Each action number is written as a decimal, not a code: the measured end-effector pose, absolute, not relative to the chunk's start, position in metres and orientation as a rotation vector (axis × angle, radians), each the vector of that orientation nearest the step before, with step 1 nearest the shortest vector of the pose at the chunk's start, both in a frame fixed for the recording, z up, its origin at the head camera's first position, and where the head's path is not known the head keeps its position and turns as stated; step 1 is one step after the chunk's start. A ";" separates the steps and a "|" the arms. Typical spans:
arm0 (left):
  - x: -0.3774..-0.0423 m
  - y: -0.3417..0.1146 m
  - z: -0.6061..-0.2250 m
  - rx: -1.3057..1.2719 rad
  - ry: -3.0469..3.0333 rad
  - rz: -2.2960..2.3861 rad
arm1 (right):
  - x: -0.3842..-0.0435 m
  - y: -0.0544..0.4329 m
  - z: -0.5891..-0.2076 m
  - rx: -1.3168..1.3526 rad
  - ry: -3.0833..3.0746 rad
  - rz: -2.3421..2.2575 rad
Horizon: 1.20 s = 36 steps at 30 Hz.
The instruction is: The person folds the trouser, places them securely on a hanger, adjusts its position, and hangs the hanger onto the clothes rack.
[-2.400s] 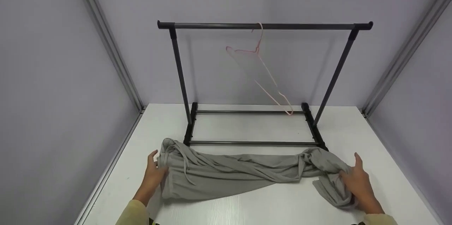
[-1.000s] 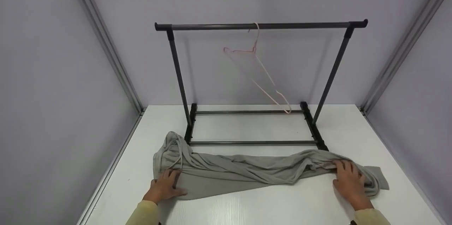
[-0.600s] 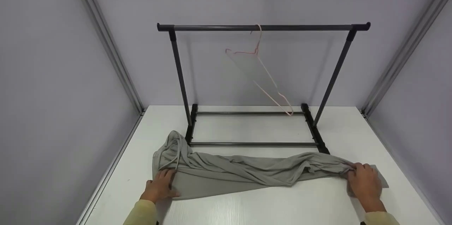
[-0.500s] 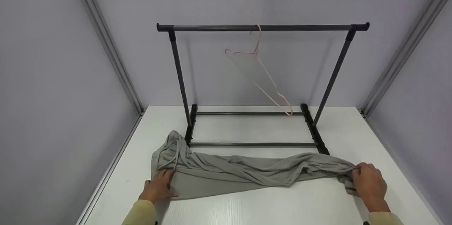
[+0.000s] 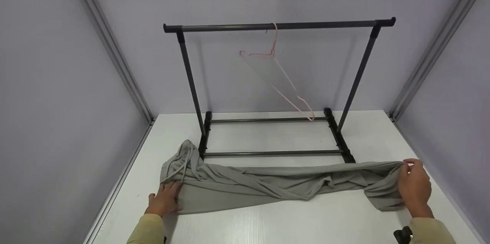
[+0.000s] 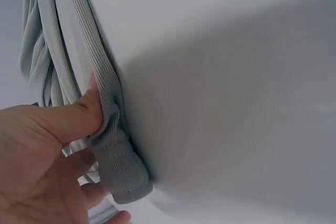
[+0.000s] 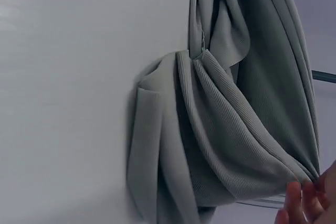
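Note:
Grey ribbed trousers [image 5: 260, 184] lie stretched sideways on the white table, their drawstring [image 5: 186, 161] at the bunched left end. My left hand [image 5: 164, 200] pinches the near edge of that end. In the left wrist view, the thumb presses the front of the fabric [image 6: 102, 77] beside a stitched band [image 6: 123, 174], with fingers behind. At the other end, my right hand [image 5: 414, 182] pinches the far corner between thumb and fingertips and holds it slightly raised. Cloth [image 7: 231, 124] hangs in loose folds from these fingers in the right wrist view.
A black clothes rack [image 5: 229, 28] stands behind the trousers, its base [image 5: 273, 153] close to their far edge. One pink hanger [image 5: 273, 52] hangs from the top bar. Grey walls [image 5: 69, 102] enclose the white table [image 5: 291, 230] at the left, back and right.
My right hand has moved from the bunched right end outward and away, drawing the cloth out straighter and lifting its corner. My left hand has shifted from the outer side to the near edge.

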<state>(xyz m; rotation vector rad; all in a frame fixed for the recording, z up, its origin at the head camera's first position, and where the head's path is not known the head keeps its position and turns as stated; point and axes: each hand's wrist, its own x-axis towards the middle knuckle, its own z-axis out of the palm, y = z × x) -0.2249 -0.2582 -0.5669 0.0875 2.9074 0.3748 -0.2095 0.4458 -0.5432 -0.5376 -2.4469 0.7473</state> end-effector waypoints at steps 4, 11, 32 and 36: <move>-0.223 -0.253 -0.561 0.051 2.910 0.348 | -0.223 0.436 -0.540 -0.495 -2.444 0.848; -0.228 -0.227 -0.559 0.154 3.020 0.389 | -0.235 0.419 -0.558 -0.156 -2.624 1.078; -0.276 -0.226 -0.587 0.166 3.148 0.695 | -0.233 0.418 -0.588 -0.065 -2.875 0.574; -0.292 -0.223 -0.577 0.193 3.225 0.647 | -0.239 0.420 -0.584 -0.041 -2.895 0.521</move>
